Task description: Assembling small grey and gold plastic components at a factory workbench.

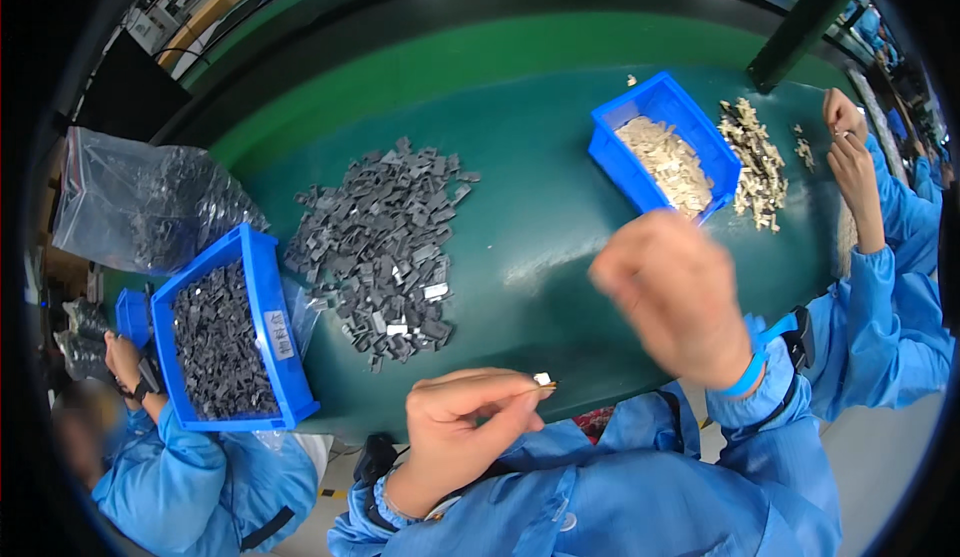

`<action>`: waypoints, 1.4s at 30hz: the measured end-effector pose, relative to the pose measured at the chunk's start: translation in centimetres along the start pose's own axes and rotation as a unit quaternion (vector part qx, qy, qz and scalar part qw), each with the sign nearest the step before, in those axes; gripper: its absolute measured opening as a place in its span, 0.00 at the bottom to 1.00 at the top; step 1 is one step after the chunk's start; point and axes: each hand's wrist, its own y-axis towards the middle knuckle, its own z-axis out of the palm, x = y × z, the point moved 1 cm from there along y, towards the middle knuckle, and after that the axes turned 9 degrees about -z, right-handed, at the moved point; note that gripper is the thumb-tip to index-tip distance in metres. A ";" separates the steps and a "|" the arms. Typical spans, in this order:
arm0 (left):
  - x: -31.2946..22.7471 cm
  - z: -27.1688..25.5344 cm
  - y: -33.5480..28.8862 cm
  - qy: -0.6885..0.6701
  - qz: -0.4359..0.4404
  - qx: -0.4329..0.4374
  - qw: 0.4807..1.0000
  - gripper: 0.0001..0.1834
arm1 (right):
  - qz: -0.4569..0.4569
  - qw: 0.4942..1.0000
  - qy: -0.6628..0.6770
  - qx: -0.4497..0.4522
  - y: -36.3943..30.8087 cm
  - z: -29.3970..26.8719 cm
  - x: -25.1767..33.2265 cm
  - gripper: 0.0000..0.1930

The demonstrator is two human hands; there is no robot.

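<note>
– Over on the left side of the green table (530, 197), what am I looking at?

– On my end, a blue bin (264, 282) of dark grey bits, then a loose grey heap (385, 247).

– And the hands?

– My left hand (465, 432) pinches a tiny white piece (543, 381) by the table's near edge, thumb and forefinger. My right hand (675, 297) is super blurry near the cream-filled bin (640, 105), so I can't tell if it's holding anything. Further right I see a cream pile (755, 169).

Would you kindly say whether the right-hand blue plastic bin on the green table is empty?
Not empty: a heap of small cream pieces lies inside the blue plastic bin.
</note>
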 end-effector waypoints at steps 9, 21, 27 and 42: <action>-0.2 -0.1 0.2 -0.264 -0.128 0.023 0.956 0.07 | 0.053 0.977 -0.203 -0.038 -1.0 -4.4 -8.0 0.05; 0.0 1.7 0.6 -0.267 -0.085 -0.053 0.958 0.10 | 0.120 0.921 0.361 -0.078 -2.1 3.2 2.3 0.07; 0.3 1.6 0.6 -0.260 -0.074 -0.055 0.961 0.10 | 0.157 0.900 0.393 -0.102 -2.3 4.3 2.7 0.05; 0.8 0.9 1.1 -0.107 0.084 -0.152 0.979 0.08 | 0.144 0.925 0.349 -0.056 -1.7 3.8 2.7 0.05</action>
